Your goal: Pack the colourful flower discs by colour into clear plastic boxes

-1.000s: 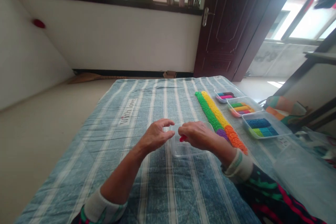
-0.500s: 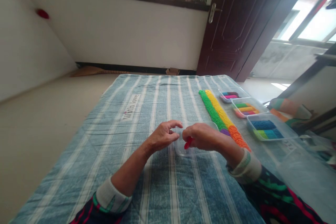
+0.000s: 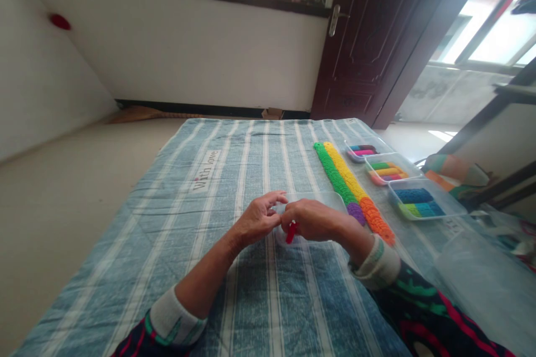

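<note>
My right hand [image 3: 310, 220] bends over a shallow clear plastic box [image 3: 333, 199], its fingers closed around a small red piece [image 3: 291, 232]. The lower end of the red piece pokes out below the fingers, with a pale spot near its top. My left hand [image 3: 263, 216] is at the box's left side. Its thumb and forefinger are apart, and the thumb tip meets or nearly meets the right fingertips. The hands hide much of the box. Beyond my right wrist lie two long scaly-textured strips, one green and purple [image 3: 330, 170], the other yellow and orange [image 3: 349, 178].
Three clear boxes of coloured rolls line the table's right side: a far one [image 3: 363, 150], a middle one [image 3: 389, 172] and a near one [image 3: 422, 203]. A translucent sheet or lid [image 3: 481, 284] lies closer. Striped cloth [image 3: 176, 256] covers the table. A brown door [image 3: 368, 39] stands behind.
My right hand has shifted slightly left, closer to my left thumb, and the red piece now hangs more upright. My view has turned a little to the right.
</note>
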Available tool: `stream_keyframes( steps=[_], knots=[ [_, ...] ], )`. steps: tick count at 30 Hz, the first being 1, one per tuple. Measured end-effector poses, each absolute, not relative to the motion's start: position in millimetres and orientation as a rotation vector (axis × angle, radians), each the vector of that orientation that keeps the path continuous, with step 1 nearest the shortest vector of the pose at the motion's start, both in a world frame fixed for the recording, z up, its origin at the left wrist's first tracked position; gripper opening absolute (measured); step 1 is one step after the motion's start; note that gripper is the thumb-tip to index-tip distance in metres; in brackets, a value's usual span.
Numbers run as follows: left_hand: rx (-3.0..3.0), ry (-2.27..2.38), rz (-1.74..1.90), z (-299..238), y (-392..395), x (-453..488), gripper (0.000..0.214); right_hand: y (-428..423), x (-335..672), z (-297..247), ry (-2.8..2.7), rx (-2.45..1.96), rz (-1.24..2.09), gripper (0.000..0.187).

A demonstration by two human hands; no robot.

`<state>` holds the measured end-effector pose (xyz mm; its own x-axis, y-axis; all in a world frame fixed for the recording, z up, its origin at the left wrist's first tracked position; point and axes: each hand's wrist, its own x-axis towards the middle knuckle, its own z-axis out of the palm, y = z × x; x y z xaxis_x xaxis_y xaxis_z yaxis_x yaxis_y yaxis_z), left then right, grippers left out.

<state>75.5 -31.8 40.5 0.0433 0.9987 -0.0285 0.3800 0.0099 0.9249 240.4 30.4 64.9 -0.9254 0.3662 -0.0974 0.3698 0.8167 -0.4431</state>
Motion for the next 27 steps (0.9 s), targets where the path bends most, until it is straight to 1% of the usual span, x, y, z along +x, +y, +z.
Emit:
stream_keyframes(
  steps=[3, 7, 13, 19, 22, 27],
  knots=[
    [1.401, 1.41, 1.061, 36, -36, 73, 0.027, 30, 238, 60, 2.984, 0.616, -0.85, 0.023],
    [1.281, 1.378, 1.163, 31, -44, 69, 0.035, 29, 238, 51, 3.039, 0.648, -0.922, 0.025],
    [1.221, 1.346, 1.156, 28, -57, 68, 0.046, 24, 243, 41, 3.098, 0.721, -1.066, 0.032],
    [1.294, 1.321, 1.109, 21, -60, 71, 0.043, 19, 249, 34, 3.107, 0.845, -1.247, 0.042],
    [1.414, 1.373, 1.088, 17, -60, 72, 0.041, 16, 248, 35, 3.084, 0.902, -1.292, 0.038],
    [1.516, 1.457, 1.074, 15, -62, 76, 0.046, 12, 244, 37, 3.046, 0.977, -1.374, 0.022]
  ],
)
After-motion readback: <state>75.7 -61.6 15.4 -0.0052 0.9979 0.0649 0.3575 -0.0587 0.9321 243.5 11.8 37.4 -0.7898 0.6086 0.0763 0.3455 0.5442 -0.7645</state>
